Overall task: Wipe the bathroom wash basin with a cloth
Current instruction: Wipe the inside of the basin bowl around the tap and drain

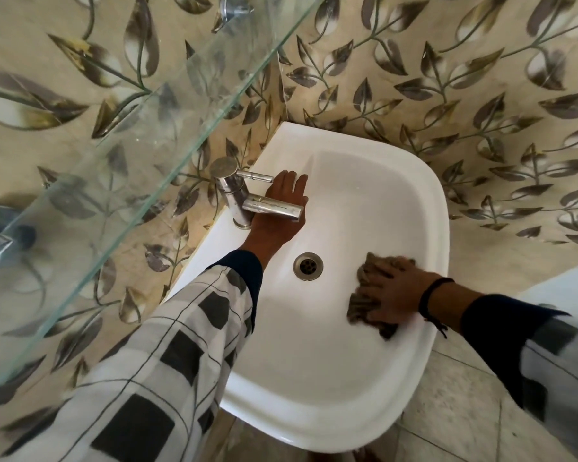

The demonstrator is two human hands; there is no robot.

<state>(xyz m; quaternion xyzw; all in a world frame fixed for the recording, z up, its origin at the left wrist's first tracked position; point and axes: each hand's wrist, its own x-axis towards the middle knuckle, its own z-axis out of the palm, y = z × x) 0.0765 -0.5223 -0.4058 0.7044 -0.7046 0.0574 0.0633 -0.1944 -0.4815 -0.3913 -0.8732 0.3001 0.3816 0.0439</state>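
Head view showed the right hand point(396, 293), fingers straight and spread, pressing the cloth point(379, 261) against the wash basin's point(314, 378) inner slope at three o'clock from the drain point(308, 266). The left hand point(281, 211), fingers extended, rested beneath the tap point(244, 198) at eleven o'clock, seemingly as a brace.

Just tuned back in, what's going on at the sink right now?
A person is wiping the white wash basin. The right hand presses a brown cloth flat against the bowl's inner wall, to the right of the drain and near the rim. The left hand rests open inside the bowl, under the spout of the chrome tap, holding nothing. No water is visibly running.
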